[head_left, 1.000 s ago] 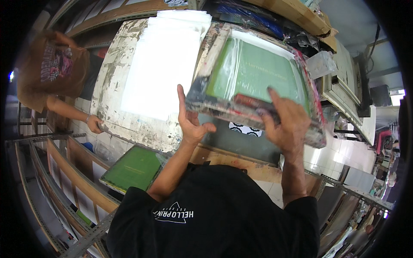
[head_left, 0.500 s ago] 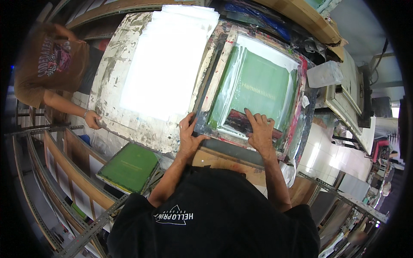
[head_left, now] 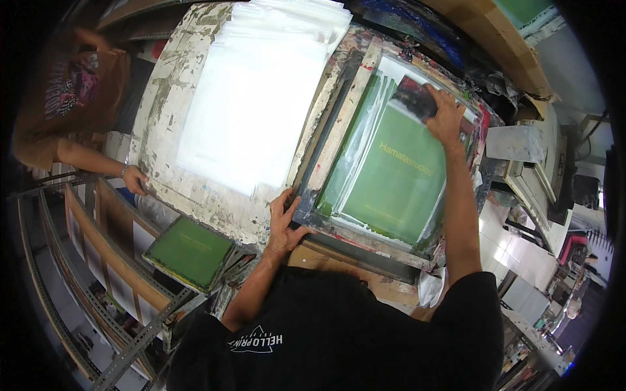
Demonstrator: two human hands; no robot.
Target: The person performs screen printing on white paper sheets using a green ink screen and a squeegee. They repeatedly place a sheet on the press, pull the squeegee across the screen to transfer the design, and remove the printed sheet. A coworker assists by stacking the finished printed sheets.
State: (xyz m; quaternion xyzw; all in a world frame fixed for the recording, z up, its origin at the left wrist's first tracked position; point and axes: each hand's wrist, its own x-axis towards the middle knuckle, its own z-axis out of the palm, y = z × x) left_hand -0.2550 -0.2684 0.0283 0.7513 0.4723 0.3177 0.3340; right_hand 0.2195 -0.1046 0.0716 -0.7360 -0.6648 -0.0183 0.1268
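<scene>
A screen printing frame point(head_left: 331, 140) with a green mesh point(head_left: 401, 189) lies on the stained worktable, right of centre. White ink streaks run along the mesh's left side and near edge. My right hand point(head_left: 448, 120) is closed on a dark, ink-stained squeegee point(head_left: 413, 98) at the far end of the mesh, and part of the squeegee is hidden behind the hand. At the frame's near left corner, my left hand point(head_left: 284, 225) grips the edge with thumb and fingers apart around it. A stack of white sheets point(head_left: 254, 104) spreads over the table to the left of the frame.
Another person's hand point(head_left: 135, 180) rests on the table's left edge. A second green screen point(head_left: 189, 253) lies on a rack at the lower left. Angled boards point(head_left: 117, 251) stand in a metal rack beside it. A translucent container point(head_left: 515, 143) is at the right.
My right hand has pushed the squeegee from the near end of the mesh to its far end. The left hand stays at the frame's corner.
</scene>
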